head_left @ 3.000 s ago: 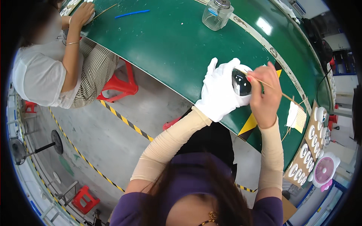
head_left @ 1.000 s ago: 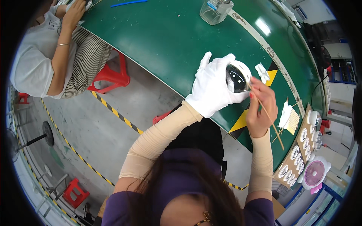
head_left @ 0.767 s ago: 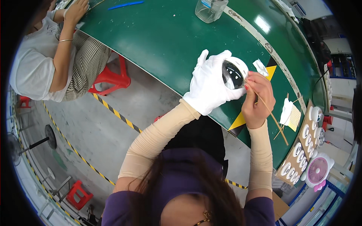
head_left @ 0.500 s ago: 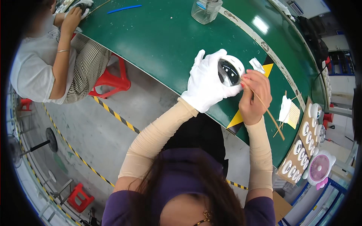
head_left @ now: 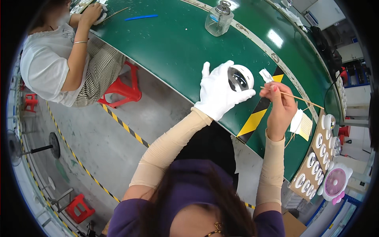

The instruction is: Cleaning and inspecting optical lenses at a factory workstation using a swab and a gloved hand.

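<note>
My left hand (head_left: 216,94), in a white glove, is closed around a round white housing with a glossy dark dome (head_left: 239,79), its dome side facing up. My bare right hand (head_left: 279,111) pinches a thin wooden stick (head_left: 306,101) between thumb and fingers. The stick's near tip sits a little right of the housing, apart from it, and its long end slants off to the right. A crumpled white tissue (head_left: 266,74) lies on the green table (head_left: 169,51) just beyond my right fingers.
A clear glass bottle with a metal top (head_left: 219,19) stands at the back. To the right are a yellow pad (head_left: 305,126), a brown board with several white rings (head_left: 310,158) and a pink fan (head_left: 335,181). A co-worker (head_left: 51,67) sits on a red stool (head_left: 128,85) at left, near a blue strip (head_left: 141,17).
My right hand has drawn the stick away from the housing to the right, and the stick now lies flatter. My left hand still holds the housing. The view has shifted slightly.
</note>
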{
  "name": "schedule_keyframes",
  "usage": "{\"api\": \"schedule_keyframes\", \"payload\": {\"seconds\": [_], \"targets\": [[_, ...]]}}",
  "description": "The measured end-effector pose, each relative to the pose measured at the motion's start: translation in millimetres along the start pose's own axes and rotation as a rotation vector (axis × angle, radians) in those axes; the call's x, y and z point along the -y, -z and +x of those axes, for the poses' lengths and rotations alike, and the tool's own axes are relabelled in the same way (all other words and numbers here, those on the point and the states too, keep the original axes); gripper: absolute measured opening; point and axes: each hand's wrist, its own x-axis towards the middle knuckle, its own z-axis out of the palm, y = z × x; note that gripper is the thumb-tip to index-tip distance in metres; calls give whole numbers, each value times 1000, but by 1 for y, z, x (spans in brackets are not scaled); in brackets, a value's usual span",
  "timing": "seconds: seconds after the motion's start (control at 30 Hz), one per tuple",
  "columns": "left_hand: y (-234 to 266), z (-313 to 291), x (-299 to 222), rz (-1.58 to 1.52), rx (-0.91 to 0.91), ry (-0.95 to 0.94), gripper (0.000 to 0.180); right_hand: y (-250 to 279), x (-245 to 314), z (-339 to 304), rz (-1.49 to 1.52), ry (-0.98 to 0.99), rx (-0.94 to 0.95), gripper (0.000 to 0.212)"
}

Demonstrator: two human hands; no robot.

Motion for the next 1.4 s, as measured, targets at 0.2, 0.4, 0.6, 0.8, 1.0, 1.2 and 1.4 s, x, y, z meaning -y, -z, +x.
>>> {"api": "schedule_keyframes", "payload": {"seconds": [0.2,0.4,0.6,0.8,1.0,1.2,1.4], "targets": [[-1,6,11,-21,-79,-363,88,-7,13,-10,157,71,-4,19],[0,9,21,-76,-44,-399,90,-13,7,-25,-155,303,169,12],[-2,7,20,-43,15,-186,97,-27,-8,-32,-399,489,106,15],[-5,7,18,-73,11,-160,93,-32,-16,-25,-679,795,41,20],[-12,8,22,-87,-78,-231,89,-34,0,-31,-823,740,29,18],[-9,7,17,-77,-96,-243,91,-42,-2,-11,-851,798,7,20],[-12,8,20,-100,-116,-265,91,-43,-2,-14,-898,809,-3,20]]}}
